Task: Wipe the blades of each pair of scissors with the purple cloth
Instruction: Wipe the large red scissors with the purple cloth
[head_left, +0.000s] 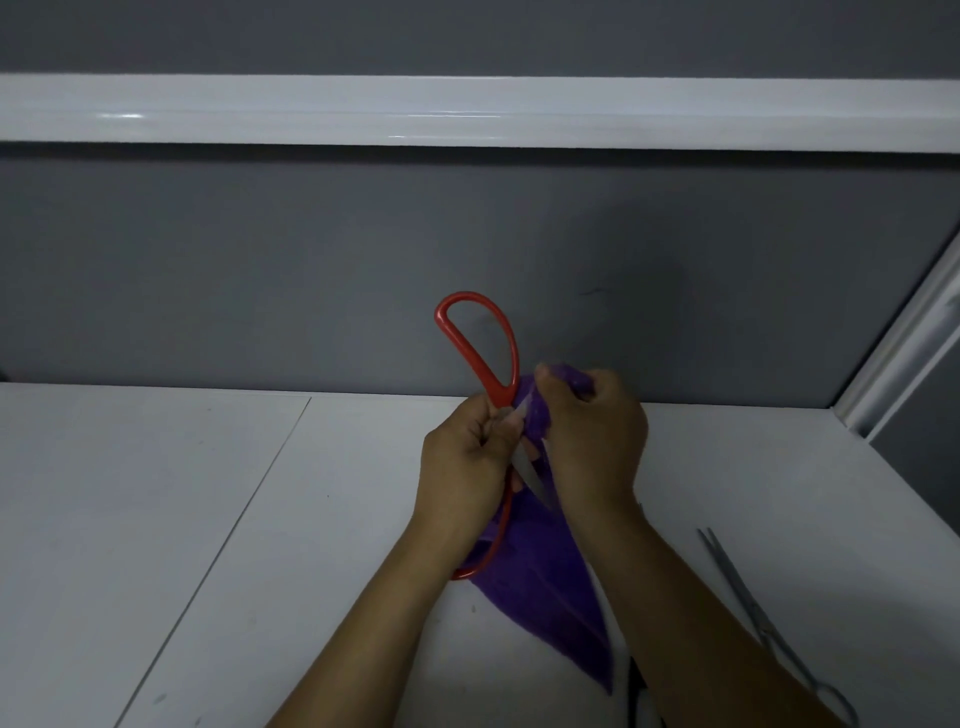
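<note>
2 scissors: red pair (462, 353) gripped by left hand (462, 467), steel pair (764, 633) | 1 purple cloth (540, 566) gripped by right hand (592, 436) | white table (156, 519), grey wall (260, 260)

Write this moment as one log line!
left hand: holds red scissors | right hand: presses cloth on blade | steel scissors: on table

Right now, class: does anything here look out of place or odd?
Nothing spilled or damaged. The red scissors are spread wide open, a bare blade tip pointing back at the person between the left hand and right hand holding the purple cloth.
</note>
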